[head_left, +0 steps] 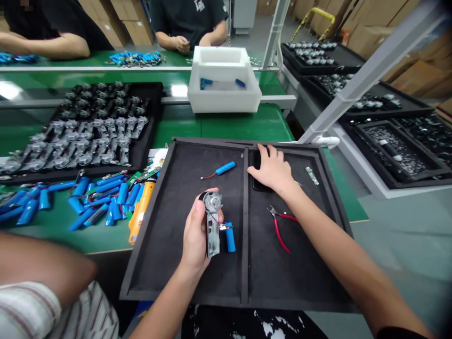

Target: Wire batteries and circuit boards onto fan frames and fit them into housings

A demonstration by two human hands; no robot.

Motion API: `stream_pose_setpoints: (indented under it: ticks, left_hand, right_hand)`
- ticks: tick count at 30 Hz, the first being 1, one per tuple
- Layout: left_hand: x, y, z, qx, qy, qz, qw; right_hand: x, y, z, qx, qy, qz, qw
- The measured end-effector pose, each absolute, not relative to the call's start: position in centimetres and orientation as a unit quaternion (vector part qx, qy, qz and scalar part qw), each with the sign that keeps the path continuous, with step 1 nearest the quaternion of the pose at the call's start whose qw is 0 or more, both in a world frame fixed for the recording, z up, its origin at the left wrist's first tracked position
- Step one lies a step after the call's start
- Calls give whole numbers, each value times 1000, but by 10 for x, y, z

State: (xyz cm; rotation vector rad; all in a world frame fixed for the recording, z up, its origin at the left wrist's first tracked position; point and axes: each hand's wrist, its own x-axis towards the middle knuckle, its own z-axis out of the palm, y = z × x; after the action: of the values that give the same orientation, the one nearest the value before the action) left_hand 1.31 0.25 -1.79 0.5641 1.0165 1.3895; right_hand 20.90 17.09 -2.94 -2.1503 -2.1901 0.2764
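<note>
My left hand [195, 235] is closed round a grey plastic housing with a small fan [213, 223]. A blue battery cell [230, 236] hangs beside it on red wires. My right hand [272, 170] lies with its fingers spread over a black flat object [257, 162] in the right half of the black tray [243, 263]. A second blue battery with a red wire [223, 168] lies loose in the tray's left half. Red-handled cutters [280, 227] and a small green circuit board [312, 175] lie near my right forearm.
Many blue batteries [84, 202] and a yellow tool [140, 212] lie on the green table at left. Behind them is a black tray of grey fan housings [92, 136]. A white bin [223, 80] stands at the back. Two people work across the table; another person's arm [42, 268] is lower left.
</note>
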Motion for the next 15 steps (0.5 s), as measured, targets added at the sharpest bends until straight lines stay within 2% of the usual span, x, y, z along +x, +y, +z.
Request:
stream_pose_setpoints:
  ticks: [15]
  left_hand:
    - [14,1,-19,245,425,602,630]
  right_hand:
    - [202,179,-28,-708,-694,129,2]
